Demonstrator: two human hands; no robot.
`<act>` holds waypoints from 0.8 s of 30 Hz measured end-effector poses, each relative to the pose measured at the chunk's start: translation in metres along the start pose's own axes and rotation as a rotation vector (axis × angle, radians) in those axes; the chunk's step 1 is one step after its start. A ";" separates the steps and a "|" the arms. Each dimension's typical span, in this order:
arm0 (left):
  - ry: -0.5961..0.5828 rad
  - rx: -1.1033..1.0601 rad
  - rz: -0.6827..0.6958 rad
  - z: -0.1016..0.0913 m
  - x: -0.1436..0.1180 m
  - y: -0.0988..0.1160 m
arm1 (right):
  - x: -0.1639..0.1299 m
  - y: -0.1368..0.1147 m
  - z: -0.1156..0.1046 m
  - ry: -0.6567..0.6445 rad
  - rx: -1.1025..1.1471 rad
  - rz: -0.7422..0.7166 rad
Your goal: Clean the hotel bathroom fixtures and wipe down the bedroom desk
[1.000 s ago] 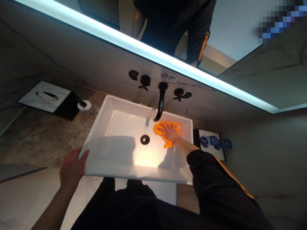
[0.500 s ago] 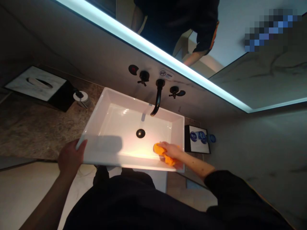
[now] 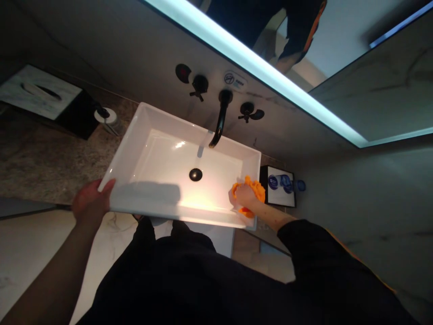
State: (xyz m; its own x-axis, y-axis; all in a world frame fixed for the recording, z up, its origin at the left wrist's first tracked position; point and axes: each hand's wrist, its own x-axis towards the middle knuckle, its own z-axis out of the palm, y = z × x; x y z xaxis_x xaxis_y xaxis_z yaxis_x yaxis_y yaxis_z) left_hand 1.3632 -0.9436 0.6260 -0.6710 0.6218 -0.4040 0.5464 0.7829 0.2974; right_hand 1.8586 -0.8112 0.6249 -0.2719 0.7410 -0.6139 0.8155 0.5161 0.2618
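Observation:
A white rectangular sink (image 3: 162, 216) fills the middle of the view, with a dark round drain (image 3: 195, 174) in its floor. My right hand (image 3: 245, 197) is closed on a crumpled orange cloth (image 3: 257, 188) against the sink's right inner wall, near the front corner. On the left, my left hand (image 3: 91, 201) grips the sink's front left corner, thumb over the rim and fingers hidden underneath. Above the basin a black spout (image 3: 221, 119) reaches out from the wall between two black cross handles, the left handle (image 3: 199, 85) and the right handle (image 3: 246, 110).
A marble-topped box (image 3: 40, 92) and a white pot with a black top (image 3: 106, 116) stand on the stone counter (image 3: 43, 158) at left. Right of the sink, a black-edged tray (image 3: 280, 198) carries blue-marked cups (image 3: 286, 183). A lit mirror edge (image 3: 253, 58) runs above.
My right hand has moved the orange cloth rightward, from the front of the basin onto the right wall. My left hand stays on the corner. The camera view has shifted slightly.

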 end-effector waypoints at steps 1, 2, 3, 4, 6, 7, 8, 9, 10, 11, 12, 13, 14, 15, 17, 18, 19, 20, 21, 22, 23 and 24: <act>0.005 -0.023 0.002 0.000 -0.001 0.000 | -0.010 -0.010 0.008 -0.033 0.022 -0.009; 0.014 -0.053 0.001 0.000 -0.003 0.001 | -0.019 -0.019 0.015 -0.061 0.050 -0.018; 0.021 -0.085 -0.004 0.000 -0.005 0.002 | -0.026 -0.026 0.020 -0.081 0.086 -0.025; 0.027 -0.111 -0.013 0.000 -0.007 0.003 | -0.030 -0.031 0.022 -0.092 0.125 -0.030; 0.037 -0.130 -0.015 0.000 -0.010 0.005 | -0.033 -0.043 0.021 -0.089 0.193 -0.028; 0.047 -0.129 -0.008 0.000 -0.011 0.006 | -0.032 -0.050 0.018 -0.078 0.232 -0.027; 0.062 -0.133 0.003 0.000 -0.011 0.007 | -0.028 -0.060 0.013 -0.060 0.290 -0.032; 0.080 -0.145 0.019 0.000 -0.011 0.007 | -0.022 -0.073 0.006 -0.037 0.370 -0.045; 0.101 -0.169 0.034 0.000 -0.011 0.007 | -0.015 -0.089 -0.001 -0.006 0.472 -0.069; 0.121 -0.196 0.046 0.001 -0.010 0.007 | -0.006 -0.109 -0.009 0.030 0.582 -0.101; 0.135 -0.223 0.054 0.001 -0.009 0.007 | 0.004 -0.132 -0.018 0.067 0.678 -0.140; 0.144 -0.243 0.059 0.002 -0.007 0.006 | 0.016 -0.157 -0.026 0.103 0.752 -0.182; 0.151 -0.254 0.063 0.003 -0.006 0.005 | 0.028 -0.183 -0.034 0.136 0.805 -0.228; 0.158 -0.260 0.069 0.003 -0.005 0.004 | 0.039 -0.207 -0.042 0.158 0.867 -0.276; 0.164 -0.262 0.082 0.005 -0.004 0.002 | 0.060 -0.242 -0.052 0.132 1.054 -0.386; 0.164 -0.261 0.088 0.006 -0.004 0.000 | 0.068 -0.249 -0.056 0.095 1.184 -0.444; 0.163 -0.261 0.095 0.006 -0.003 -0.001 | 0.073 -0.246 -0.058 0.065 1.319 -0.490; 0.163 -0.263 0.102 0.007 -0.003 -0.002 | 0.075 -0.235 -0.058 0.056 1.431 -0.518; 0.164 -0.265 0.107 0.008 -0.003 -0.003 | 0.075 -0.214 -0.057 0.078 1.513 -0.524; 0.168 -0.267 0.111 0.009 -0.002 -0.005 | 0.073 -0.185 -0.054 0.127 1.568 -0.511; 0.171 -0.264 0.113 0.010 -0.001 -0.006 | 0.069 -0.151 -0.048 0.211 1.577 -0.475; 0.170 -0.257 0.114 0.011 -0.001 -0.007 | 0.065 -0.115 -0.040 0.273 1.573 -0.428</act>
State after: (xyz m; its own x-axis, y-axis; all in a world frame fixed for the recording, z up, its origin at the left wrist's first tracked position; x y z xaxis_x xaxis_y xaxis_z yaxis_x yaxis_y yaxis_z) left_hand 1.3655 -0.9495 0.6145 -0.6988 0.6832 -0.2118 0.4931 0.6746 0.5494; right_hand 1.7261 -0.8051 0.5847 -0.5366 0.8049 -0.2533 0.3018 -0.0973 -0.9484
